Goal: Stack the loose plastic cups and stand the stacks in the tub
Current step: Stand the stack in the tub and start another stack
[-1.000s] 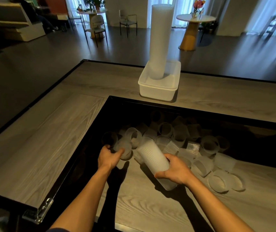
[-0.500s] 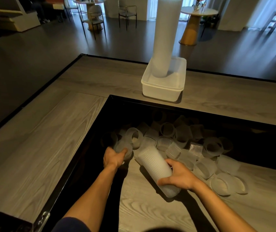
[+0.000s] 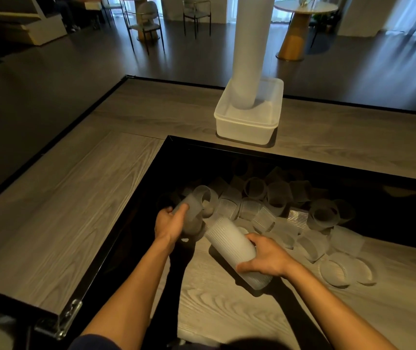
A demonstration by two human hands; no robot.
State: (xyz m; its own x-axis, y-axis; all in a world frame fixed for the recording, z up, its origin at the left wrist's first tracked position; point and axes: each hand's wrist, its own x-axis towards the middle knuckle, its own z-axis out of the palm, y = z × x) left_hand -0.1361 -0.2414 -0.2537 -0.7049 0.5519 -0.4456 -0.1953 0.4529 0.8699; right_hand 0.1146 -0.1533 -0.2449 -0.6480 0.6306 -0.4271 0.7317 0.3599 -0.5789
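Note:
My left hand (image 3: pixel 168 224) grips a frosted plastic cup (image 3: pixel 192 215), lifted slightly off the pile. My right hand (image 3: pixel 267 256) holds a short ribbed stack of cups (image 3: pixel 229 242), tilted with its open end toward the left hand. Several loose cups (image 3: pixel 277 195) lie scattered on the sunken lower surface behind and to the right of my hands. Beyond them, a white tub (image 3: pixel 244 128) stands on the upper counter, and a tall cup stack (image 3: pixel 248 46) rises upright from it, its top out of frame.
A black-edged recess (image 3: pixel 166 152) separates the lower wooden surface from the raised counter (image 3: pixel 50 203) on the left and at the back. Two flat cups (image 3: pixel 338 272) lie at the pile's right end. Chairs and round tables stand far off.
My left hand has picked a cup off the pile and raised it toward the stack's mouth. The right hand keeps holding the stack, barely shifted. The camera has tilted down.

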